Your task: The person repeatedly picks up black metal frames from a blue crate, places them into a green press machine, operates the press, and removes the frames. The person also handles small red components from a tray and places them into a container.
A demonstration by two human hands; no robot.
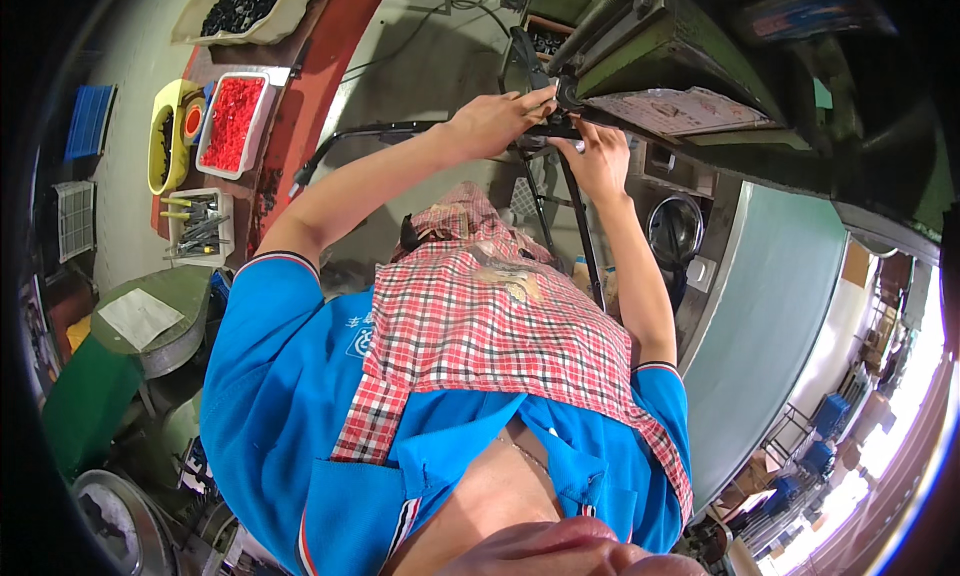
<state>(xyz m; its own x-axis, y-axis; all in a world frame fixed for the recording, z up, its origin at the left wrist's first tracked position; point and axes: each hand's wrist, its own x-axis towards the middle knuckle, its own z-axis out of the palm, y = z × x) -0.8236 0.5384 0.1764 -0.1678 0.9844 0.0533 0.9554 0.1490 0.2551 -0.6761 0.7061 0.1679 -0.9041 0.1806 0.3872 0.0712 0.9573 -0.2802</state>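
A frame of thin black tubes (388,128) is held up at the green machine (690,61), with its legs hanging down in front of my apron. My left hand (497,124) has its fingers closed at a black joint of the frame, right by the machine's round black head (567,92). On the other side of that joint, my right hand (602,164) pinches the frame between thumb and fingers. The exact spot under the fingertips is partly hidden by the hands and the machine.
Left, a red-edged bench carries a white tray of red parts (232,126), a yellow bin (165,141), a tray of tools (200,226) and a tray of black parts (245,6). A green drum-topped stand (150,321) is nearer. A pale green panel (775,326) stands right.
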